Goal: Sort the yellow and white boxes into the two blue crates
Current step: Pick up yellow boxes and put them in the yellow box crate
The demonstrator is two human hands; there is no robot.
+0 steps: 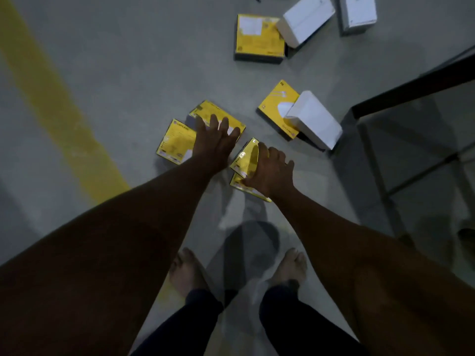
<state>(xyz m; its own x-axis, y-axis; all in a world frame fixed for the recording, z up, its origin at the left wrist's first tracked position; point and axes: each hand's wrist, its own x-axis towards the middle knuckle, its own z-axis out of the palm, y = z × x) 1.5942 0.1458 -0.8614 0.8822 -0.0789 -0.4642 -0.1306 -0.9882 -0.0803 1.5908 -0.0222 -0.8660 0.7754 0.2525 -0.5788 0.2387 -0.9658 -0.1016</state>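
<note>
Pickup of yellow boxes is judged to be the step in hand. Bare feet (187, 273) stand on the floor (115, 60).

The left hand (214, 140) is spread, fingers straight, over the long yellow box (208, 109), holding nothing. A flat yellow box (174, 142) lies just beside it.

The right hand (270, 173) rests on the tilted yellow box (246, 155), thumb at the bottom yellow box (237, 185). Whether its grip is closed cannot be determined.

Next move: close both hands on yellow boxes, lift, and locate a crate. No blue crate is in view.

Beyond, a mid white box (316, 122) leans on a mid yellow box (275, 101) and must come off first. A black frame (411, 86) crowds the right side. Farthest lie a far yellow box (257, 39) and two far white boxes (305, 19) (357, 11).
</note>
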